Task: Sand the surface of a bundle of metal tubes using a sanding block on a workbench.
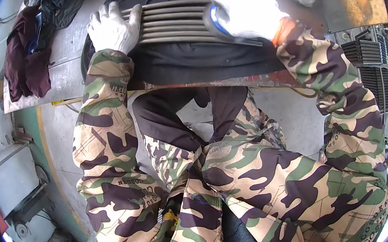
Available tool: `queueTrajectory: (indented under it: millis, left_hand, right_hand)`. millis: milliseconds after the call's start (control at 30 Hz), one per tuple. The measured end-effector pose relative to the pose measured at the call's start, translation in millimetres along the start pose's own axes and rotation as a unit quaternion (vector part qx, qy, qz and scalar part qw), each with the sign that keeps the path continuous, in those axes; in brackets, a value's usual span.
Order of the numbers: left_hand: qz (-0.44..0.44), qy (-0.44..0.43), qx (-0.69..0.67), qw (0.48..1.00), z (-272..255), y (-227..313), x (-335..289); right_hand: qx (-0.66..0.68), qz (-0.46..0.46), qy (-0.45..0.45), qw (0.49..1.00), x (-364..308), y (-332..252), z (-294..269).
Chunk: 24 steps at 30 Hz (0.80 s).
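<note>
Black cloth (pixel 172 65) covers the middle of a metal worktop (pixel 71 71) in the head view, with maroon fabric (pixel 28 69) to its left. On the cloth lies a set of parallel grey metal bars (pixel 174 24). The white-gloved left hand (pixel 115 28) is spread over their left end; the right hand (pixel 249 12) curves over a blue-edged object (pixel 214 20) at their right part, but I cannot tell whether it grips. If the cloth slips or the left hand presses too lightly, the bars could skid; uneven pressure might tilt the blue-edged object.
</note>
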<state>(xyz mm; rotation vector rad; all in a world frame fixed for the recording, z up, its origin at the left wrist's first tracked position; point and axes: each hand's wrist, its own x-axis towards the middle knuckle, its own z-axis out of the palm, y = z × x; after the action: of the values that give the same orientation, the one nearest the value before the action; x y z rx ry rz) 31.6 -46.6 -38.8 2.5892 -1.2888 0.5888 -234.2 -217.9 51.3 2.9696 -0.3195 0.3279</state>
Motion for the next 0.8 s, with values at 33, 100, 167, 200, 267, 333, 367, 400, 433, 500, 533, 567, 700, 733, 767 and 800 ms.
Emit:
queueTrajectory:
  millis: [33, 100, 167, 200, 267, 333, 367, 400, 433, 500, 533, 567, 700, 733, 767, 800]
  left_hand:
    - [0.007, 0.006, -0.007, 1.0, 5.1, 2.5, -1.4]
    - [0.02, 0.047, -0.015, 0.999, 16.8, 13.7, -1.9]
    - [0.011, 0.034, 0.02, 0.999, -9.6, -11.2, -6.2]
    - [0.014, 0.022, 0.018, 1.0, -16.4, -13.3, -6.6]
    - [0.009, -0.004, -0.008, 1.0, -5.1, -2.8, -3.1]
    - [0.032, 0.05, -0.009, 0.998, 4.7, -1.4, -7.3]
    - [0.068, 0.033, 0.023, 0.997, -0.5, -4.1, -7.1]
    - [0.066, 0.033, 0.027, 0.997, -4.3, -4.2, -8.7]
    - [0.049, 0.03, 0.0, 0.998, -7.1, -2.4, -12.8]
    - [0.041, 0.034, -0.037, 0.998, -13.9, -1.5, -17.9]
    - [0.039, 0.034, -0.036, 0.998, -16.3, -1.3, -17.4]
    - [0.042, 0.028, -0.037, 0.998, -17.2, -2.7, -18.1]
    - [0.046, 0.028, -0.039, 0.998, -14.5, -5.5, -18.6]
    - [0.043, 0.053, -0.049, 0.996, -11.3, -8.3, -18.6]
    - [0.038, 0.058, -0.045, 0.997, -9.5, -4.1, -19.3]
    - [0.036, 0.057, -0.047, 0.997, -7.6, -0.9, -18.5]
  right_hand:
    - [-0.002, -0.003, 0.01, 1.0, 0.1, 2.0, 1.8]
    - [-0.013, -0.001, -0.004, 1.0, -16.2, 1.2, -0.2]
    - [0.023, -0.037, 0.022, 0.999, -10.8, -16.2, -5.5]
    - [0.026, -0.041, 0.023, 0.999, -7.0, -18.9, -5.2]
    - [0.007, -0.022, 0.014, 1.0, 2.6, -9.3, 0.3]
    - [-0.013, -0.002, 0.017, 1.0, 11.4, 4.6, 11.1]
    - [-0.019, 0.004, 0.016, 1.0, 16.3, 9.0, 13.0]
    - [-0.025, 0.01, 0.015, 1.0, 19.1, 11.8, 13.8]
    - [-0.024, 0.007, 0.017, 1.0, 17.6, 12.4, 15.2]
    - [-0.017, -0.018, 0.058, 0.998, 14.5, 11.1, 16.8]
    - [-0.017, -0.021, 0.058, 0.998, 15.1, 10.3, 17.3]
    - [-0.016, -0.009, 0.044, 0.999, 16.0, 5.0, 15.6]
    - [-0.012, 0.018, 0.013, 1.0, 34.5, 15.9, 22.0]
    - [-0.015, 0.04, -0.005, 0.999, 39.1, 15.9, 19.5]
    - [-0.017, 0.039, -0.007, 0.999, 37.3, 16.4, 19.5]
    - [-0.024, 0.031, 0.004, 0.999, 33.2, 15.9, 17.4]
